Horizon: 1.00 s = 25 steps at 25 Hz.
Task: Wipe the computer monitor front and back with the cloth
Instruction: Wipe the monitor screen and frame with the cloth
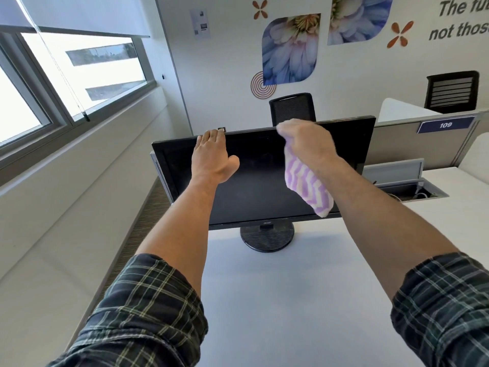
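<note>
A black computer monitor [259,178] with a dark screen stands on a round base [267,238] on the white desk [277,300]. My left hand [213,158] lies over the monitor's top edge left of centre, its fingers hooked behind the frame and the thumb on the screen side. At the top edge right of centre, my right hand [307,140] grips a purple and white striped cloth [307,185]. The cloth hangs down in front of the screen. Its upper part is hidden in the fist.
A black office chair [292,108] stands behind the monitor. A grey partition with the label 109 [446,125] runs at the right, and an open cable box [407,181] sits in the desk below it. Windows [66,83] line the left wall.
</note>
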Motion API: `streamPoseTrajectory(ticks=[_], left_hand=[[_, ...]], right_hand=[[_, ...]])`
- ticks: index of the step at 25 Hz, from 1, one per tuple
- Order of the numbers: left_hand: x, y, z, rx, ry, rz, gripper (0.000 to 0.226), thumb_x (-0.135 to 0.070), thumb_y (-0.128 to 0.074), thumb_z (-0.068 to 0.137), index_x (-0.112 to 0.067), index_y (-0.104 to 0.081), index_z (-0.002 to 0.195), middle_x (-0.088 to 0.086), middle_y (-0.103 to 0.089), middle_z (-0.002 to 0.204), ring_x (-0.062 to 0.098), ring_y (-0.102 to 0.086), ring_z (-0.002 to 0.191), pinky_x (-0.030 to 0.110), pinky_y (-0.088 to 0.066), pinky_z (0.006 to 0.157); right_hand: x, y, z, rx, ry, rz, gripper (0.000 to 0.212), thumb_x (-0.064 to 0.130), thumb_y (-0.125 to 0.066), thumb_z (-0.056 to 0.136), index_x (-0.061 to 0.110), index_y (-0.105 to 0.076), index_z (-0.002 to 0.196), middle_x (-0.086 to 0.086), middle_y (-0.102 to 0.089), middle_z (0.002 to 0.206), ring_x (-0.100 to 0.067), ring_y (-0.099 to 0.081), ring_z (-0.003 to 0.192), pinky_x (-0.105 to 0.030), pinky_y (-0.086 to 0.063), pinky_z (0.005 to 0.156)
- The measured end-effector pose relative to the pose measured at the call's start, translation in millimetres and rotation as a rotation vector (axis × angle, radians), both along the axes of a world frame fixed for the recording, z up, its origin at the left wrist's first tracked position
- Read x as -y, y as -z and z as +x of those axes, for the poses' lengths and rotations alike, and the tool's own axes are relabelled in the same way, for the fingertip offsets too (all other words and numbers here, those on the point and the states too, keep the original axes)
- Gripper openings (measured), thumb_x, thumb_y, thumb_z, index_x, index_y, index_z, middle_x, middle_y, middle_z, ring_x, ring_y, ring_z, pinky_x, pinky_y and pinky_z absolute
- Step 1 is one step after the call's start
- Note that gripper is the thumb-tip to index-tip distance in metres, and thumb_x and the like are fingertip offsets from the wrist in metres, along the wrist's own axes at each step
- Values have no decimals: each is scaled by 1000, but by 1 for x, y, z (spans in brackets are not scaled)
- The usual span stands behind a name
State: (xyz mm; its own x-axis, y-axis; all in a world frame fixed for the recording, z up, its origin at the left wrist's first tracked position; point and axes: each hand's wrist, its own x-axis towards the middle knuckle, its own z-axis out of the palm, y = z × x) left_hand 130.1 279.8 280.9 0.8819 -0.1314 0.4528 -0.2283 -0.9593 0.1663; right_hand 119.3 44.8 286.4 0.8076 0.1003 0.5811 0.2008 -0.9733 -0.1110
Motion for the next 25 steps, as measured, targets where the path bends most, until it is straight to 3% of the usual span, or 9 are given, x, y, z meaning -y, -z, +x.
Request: streamPoseTrajectory(ticks=[2,4,7,10,14,16,19,22,25], left_hand=[[3,-4,-3,-20,-9,-6,54,-22,-53,82,-1,-51,132,14,-55,133,33,-44,132,45,-34,117],[5,-9,-1,-35,-39,1,50,-22,-51,83,0,-54,128,15,-57,130,34,-47,129,45,-35,116],[19,-12,1,3,-5,90,60,-25,-44,82,1,-51,136,17,-53,144,30,-40,142,42,-18,126],[55,-11,-2,-17,153,106,69,-20,-42,84,0,-38,150,16,-37,160,26,-23,153,40,-8,128],[81,-9,-9,-8,191,-35,51,-16,-45,84,-4,-53,133,11,-56,140,27,-43,136,38,-24,122],[79,-9,-13,-3,171,-90,53,-13,-49,83,-3,-53,135,11,-56,140,28,-44,135,38,-31,118],[75,-11,-16,-14,177,-87,59,-12,-50,83,-6,-49,142,7,-52,147,27,-41,140,39,-34,116],[75,-11,-15,-22,178,-108,59,-14,-50,83,-7,-49,142,7,-52,147,29,-39,141,41,-35,117],[75,-9,-16,-25,187,-88,57,-14,-51,84,-7,-50,141,6,-52,147,29,-39,142,40,-33,117]], right_hand=[[-14,4,-1,5,-140,115,28,13,-48,93,26,-68,108,10,-69,111,-16,-63,112,-34,-53,94],[-26,5,-1,1,-140,187,35,14,-48,100,23,-70,126,9,-68,130,-10,-57,126,-26,-42,109],[-28,2,-1,-9,-95,170,35,17,-50,100,27,-68,127,11,-66,131,-11,-57,125,-37,-49,104],[-27,2,2,-24,-48,183,33,16,-53,97,32,-69,120,15,-68,121,-11,-63,113,-38,-55,91],[-22,2,-1,39,28,69,28,13,-54,94,31,-68,111,9,-68,107,-19,-66,99,-41,-59,73],[-6,-5,-5,48,144,11,31,6,-52,94,22,-69,113,-2,-67,109,-27,-65,100,-37,-55,75],[21,-9,-2,49,375,90,28,-1,-49,96,9,-69,113,-13,-67,111,-33,-63,103,-39,-48,74],[30,-7,1,-22,172,53,22,-1,-55,85,18,-66,90,-6,-64,101,-31,-60,100,-34,-40,66],[60,-11,1,-23,197,46,26,9,-52,95,18,-72,108,-9,-66,106,-33,-62,100,-34,-44,72]])
